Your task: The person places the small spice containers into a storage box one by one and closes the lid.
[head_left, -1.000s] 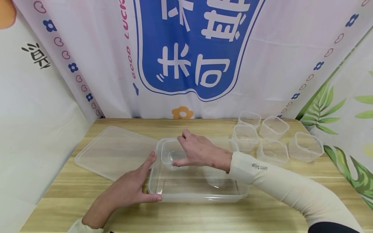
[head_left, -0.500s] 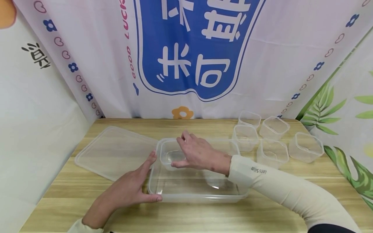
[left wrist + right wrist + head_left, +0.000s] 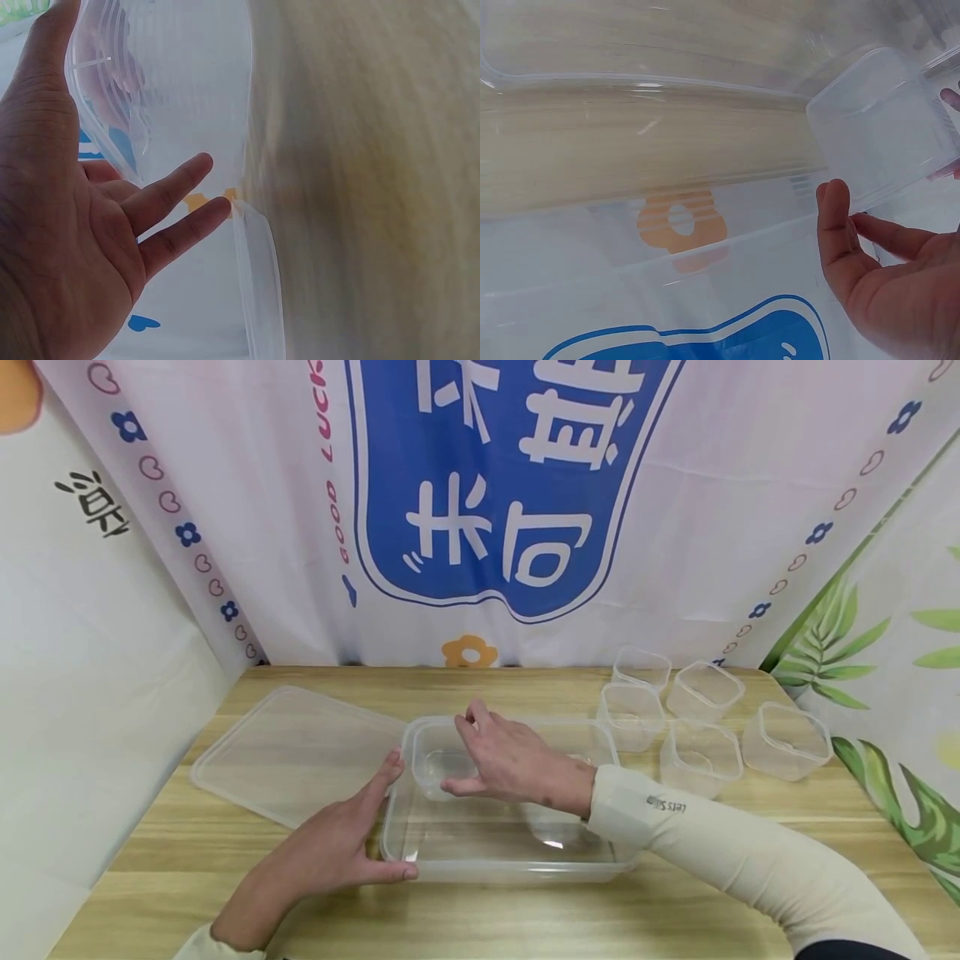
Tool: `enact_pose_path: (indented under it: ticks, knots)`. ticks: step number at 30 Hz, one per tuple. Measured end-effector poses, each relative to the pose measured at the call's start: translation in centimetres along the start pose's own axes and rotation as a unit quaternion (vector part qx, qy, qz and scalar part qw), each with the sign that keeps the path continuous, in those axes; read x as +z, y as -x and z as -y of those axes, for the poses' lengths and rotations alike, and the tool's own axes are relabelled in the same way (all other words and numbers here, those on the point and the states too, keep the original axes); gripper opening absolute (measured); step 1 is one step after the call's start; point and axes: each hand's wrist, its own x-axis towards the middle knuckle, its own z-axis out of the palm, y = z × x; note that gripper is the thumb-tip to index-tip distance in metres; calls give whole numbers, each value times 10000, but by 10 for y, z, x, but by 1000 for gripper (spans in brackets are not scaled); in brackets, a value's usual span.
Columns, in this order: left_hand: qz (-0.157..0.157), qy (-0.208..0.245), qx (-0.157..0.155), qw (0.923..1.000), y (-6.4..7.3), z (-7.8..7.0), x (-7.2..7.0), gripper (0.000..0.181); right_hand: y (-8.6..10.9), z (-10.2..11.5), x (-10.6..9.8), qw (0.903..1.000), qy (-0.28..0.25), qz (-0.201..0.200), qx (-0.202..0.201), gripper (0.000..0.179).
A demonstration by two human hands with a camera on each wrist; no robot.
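Observation:
My left hand (image 3: 335, 842) rests at the left end of a large clear plastic food container (image 3: 517, 865), thumb along its front rim and index finger at its left side. In the left wrist view, two fingers (image 3: 178, 229) of this hand point out straight beside the container wall. Across the container reaches my right hand (image 3: 512, 757), which grips a small clear plastic box (image 3: 446, 764) inside the back left corner. The thumb lies at its near side and the other fingers curl at the far side. In the right wrist view, fingertips meet the edge of the small box (image 3: 885, 124).
A flat translucent lid (image 3: 300, 752) lies on the wooden table (image 3: 247, 860) to the left. Several more small clear boxes (image 3: 787, 743) stand at the back right, near the right forearm. A printed cloth (image 3: 487, 627) hangs behind the table.
My right hand has lowered slightly, and the small box has sunk a little deeper into the back left corner of the large container. The left hand has stayed in place.

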Motion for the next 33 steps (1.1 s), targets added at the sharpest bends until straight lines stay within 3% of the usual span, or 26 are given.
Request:
enact_pose_path:
  ticks: [10, 22, 33]
  knots:
    - [-40, -28, -1, 10000, 3, 0, 2, 128, 0, 2, 3, 9998, 166, -25, -127, 86]
    - [21, 116, -50, 9999, 2, 2, 5, 128, 2, -1, -2, 9999, -14, 107, -37, 87]
    - [58, 129, -114, 9998, 0, 1, 4, 129, 11, -3, -21, 9996, -237, -8, -147, 83]
